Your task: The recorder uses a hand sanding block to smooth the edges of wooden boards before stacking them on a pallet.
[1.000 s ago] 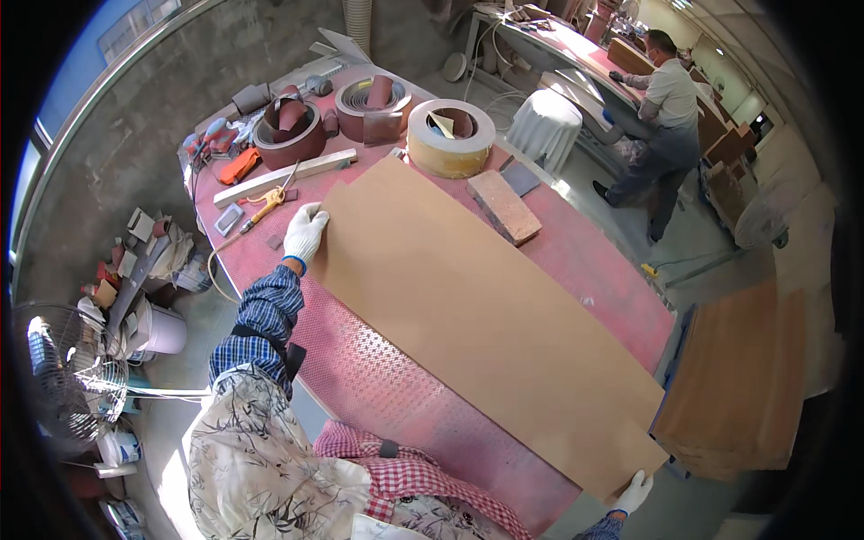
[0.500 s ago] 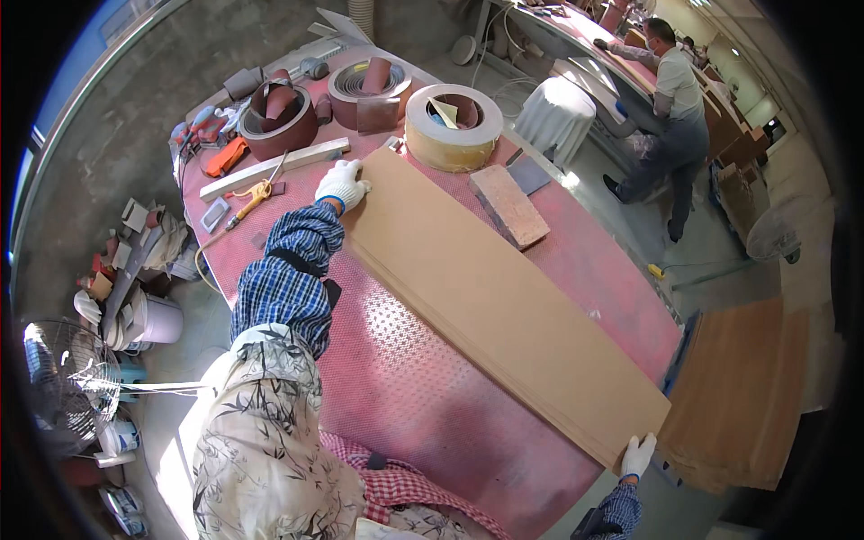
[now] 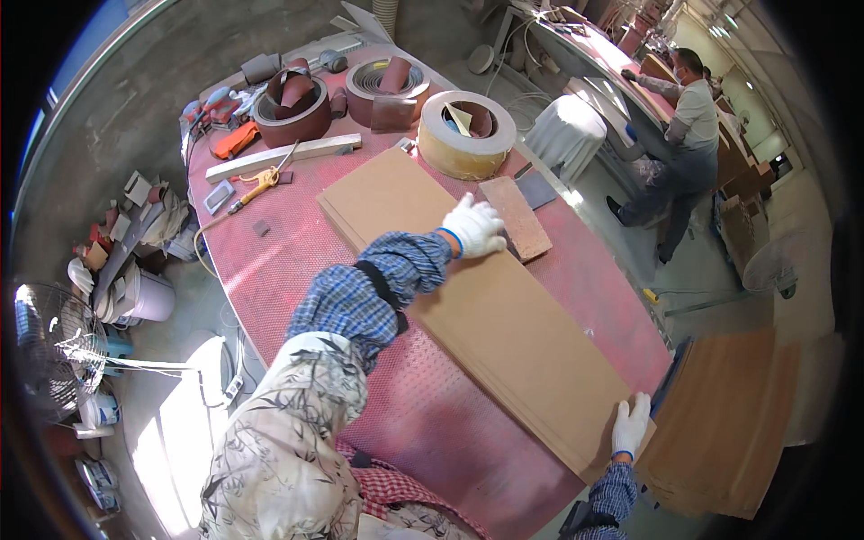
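Note:
A long stack of flat brown boards (image 3: 540, 328) lies diagonally across the red table. My left hand (image 3: 474, 227), in a white knitted glove, is over the far long edge of the boards, fingers apart and loosely bent, holding nothing. Beside it on the table is a reddish-brown rectangular block (image 3: 517, 216). My right hand (image 3: 630, 425), gloved as well, rests at the right end of the boards with its fingers stretched out and thumb apart.
Rolls of sanding belt (image 3: 292, 110) and a wide tape-like roll (image 3: 466, 135) stand at the table's far side. A yellow air gun (image 3: 261, 184) lies near a pale wooden strip (image 3: 283, 158). More brown boards (image 3: 720, 414) are stacked at right. Another person (image 3: 688, 135) works beyond.
My left hand has left the far left corner of the boards and moved right, toward the block. My right hand has shifted up slightly along the right end. The boards appear slightly shifted left.

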`<state>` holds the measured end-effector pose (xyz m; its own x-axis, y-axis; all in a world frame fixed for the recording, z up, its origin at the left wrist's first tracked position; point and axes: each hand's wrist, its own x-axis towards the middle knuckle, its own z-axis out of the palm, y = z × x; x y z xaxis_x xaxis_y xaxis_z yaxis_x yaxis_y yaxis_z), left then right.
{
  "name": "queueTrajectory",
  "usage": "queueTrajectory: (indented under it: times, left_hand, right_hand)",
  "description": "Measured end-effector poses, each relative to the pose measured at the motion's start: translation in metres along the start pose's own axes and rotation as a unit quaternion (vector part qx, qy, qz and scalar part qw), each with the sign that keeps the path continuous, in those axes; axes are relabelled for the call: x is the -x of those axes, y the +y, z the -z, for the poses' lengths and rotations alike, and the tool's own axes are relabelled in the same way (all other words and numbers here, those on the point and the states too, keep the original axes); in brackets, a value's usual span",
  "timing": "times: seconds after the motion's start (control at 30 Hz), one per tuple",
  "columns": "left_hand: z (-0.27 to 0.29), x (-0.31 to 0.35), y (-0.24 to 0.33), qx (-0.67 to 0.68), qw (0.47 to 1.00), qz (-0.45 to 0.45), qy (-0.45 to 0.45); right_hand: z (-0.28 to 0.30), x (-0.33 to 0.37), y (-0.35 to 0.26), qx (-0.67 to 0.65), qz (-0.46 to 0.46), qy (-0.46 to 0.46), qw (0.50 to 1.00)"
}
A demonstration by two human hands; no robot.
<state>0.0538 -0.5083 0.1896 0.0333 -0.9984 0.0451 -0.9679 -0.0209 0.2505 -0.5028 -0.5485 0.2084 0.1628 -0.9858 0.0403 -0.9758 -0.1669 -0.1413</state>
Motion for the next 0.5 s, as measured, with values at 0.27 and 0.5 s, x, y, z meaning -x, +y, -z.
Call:
queueTrajectory:
  times: [0.27,0.5]
  left_hand:
    - [-0.017,-0.005,0.040,-0.037,0.992,0.062,-0.105]
    - [-0.007,0.013,0.027,0.003,0.996,0.039,-0.079]
  right_hand:
    - [-0.040,-0.030,-0.052,0.058,-0.038,0.000,0.998]
    - [-0.039,0.006,-0.059,0.027,-0.060,0.003,0.998]
